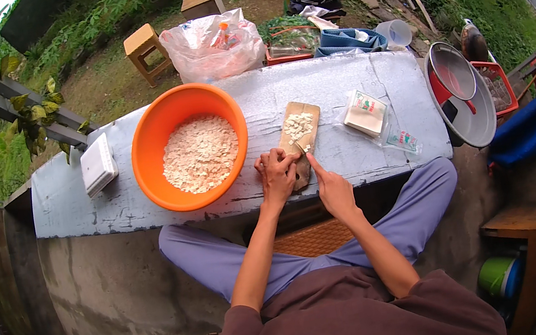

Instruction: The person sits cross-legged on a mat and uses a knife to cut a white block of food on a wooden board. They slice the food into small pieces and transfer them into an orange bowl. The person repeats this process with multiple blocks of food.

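Note:
A narrow wooden cutting board [307, 106] lies lengthwise in front of me, with small flat pale pieces [298, 125] heaped on its far half. My left hand [276, 172] is closed at the board's near left side, fingertips pressed down on something too small to make out. From the right, my right hand [334, 189] grips a knife [300, 147], its index finger stretched along the back. The blade crosses the board just beyond the left fingertips, and the handle is mostly hidden. Left of the board stands an orange basin [147, 176] holding many similar pale pieces.
A white box-shaped item [98, 165] sits at the table's left. Square pale sheets in a plastic packet [366, 113] and a smaller clear packet [404, 142] lie right. A metal basin [478, 123] with a sieve [452, 71] stands at the right edge. Bags [210, 47] are beyond the table.

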The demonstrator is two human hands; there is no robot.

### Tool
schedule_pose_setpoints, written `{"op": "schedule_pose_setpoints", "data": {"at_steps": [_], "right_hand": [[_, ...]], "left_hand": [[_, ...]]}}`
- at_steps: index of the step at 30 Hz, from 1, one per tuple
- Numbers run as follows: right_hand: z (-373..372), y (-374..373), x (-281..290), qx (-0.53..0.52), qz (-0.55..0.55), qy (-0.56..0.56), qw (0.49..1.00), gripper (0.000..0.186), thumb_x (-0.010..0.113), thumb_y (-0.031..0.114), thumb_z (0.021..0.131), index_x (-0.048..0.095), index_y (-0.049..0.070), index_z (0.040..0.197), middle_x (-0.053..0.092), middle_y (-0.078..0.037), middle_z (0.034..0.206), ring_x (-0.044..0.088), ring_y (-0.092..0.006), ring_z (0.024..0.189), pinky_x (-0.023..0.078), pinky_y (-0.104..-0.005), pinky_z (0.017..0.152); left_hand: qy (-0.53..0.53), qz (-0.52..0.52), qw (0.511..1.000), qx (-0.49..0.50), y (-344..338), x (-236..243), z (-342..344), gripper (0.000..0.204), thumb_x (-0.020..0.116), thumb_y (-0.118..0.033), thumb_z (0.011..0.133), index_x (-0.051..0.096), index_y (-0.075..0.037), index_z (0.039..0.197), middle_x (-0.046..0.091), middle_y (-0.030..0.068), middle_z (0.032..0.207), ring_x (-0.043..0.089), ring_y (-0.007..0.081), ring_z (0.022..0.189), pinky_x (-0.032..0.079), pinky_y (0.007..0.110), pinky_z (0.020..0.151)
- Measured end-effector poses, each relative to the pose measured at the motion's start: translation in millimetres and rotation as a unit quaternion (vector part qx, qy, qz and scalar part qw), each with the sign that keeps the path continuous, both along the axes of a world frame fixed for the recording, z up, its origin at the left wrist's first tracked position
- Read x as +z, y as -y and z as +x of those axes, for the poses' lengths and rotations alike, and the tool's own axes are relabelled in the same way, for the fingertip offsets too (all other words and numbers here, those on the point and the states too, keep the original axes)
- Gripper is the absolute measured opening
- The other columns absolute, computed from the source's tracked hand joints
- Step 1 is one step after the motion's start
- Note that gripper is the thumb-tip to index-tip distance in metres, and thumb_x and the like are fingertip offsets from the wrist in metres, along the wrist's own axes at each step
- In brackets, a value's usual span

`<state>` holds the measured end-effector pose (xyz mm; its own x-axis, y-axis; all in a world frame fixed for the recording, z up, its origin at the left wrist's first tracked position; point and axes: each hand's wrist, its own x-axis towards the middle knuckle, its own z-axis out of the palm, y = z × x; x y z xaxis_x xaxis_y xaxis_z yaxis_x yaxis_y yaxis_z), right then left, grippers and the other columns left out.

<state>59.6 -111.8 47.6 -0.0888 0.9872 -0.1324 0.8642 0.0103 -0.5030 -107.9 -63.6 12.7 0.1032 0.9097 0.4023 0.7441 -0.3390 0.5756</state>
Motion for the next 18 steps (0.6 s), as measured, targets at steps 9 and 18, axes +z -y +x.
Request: {"op": "schedule_pose_setpoints", "data": {"at_steps": [9,18], "right_hand": [[-7.3,3.3,16.4,-0.006,-0.035,0.000,0.999,0.053,0.047,0.019,0.104,0.040,0.035,0.153,0.067,-0.024,0.080,0.067,-0.0447,0.074,0.051,-0.0554,0.067],[-12.5,7.0,24.4,0.008,-0.018,-0.006,1.000,0.051,0.046,0.020,0.105,0.040,0.034,0.153,0.066,-0.025,0.076,0.066,-0.0462,0.072,0.051,-0.0567,0.066]], "left_hand": [[0.026,-0.020,0.999,0.015,2.9,-6.6,-3.5,0.018,0.069,-0.012,0.083,0.076,-0.019,0.098,0.056,0.0012,0.101,0.048,0.0218,0.100,0.028,0.040,0.096],[0.028,0.000,0.999,0.036,8.5,-6.2,-4.4,0.017,0.070,-0.011,0.083,0.076,-0.018,0.097,0.057,0.0015,0.102,0.049,0.0227,0.102,0.031,0.041,0.095]]}}
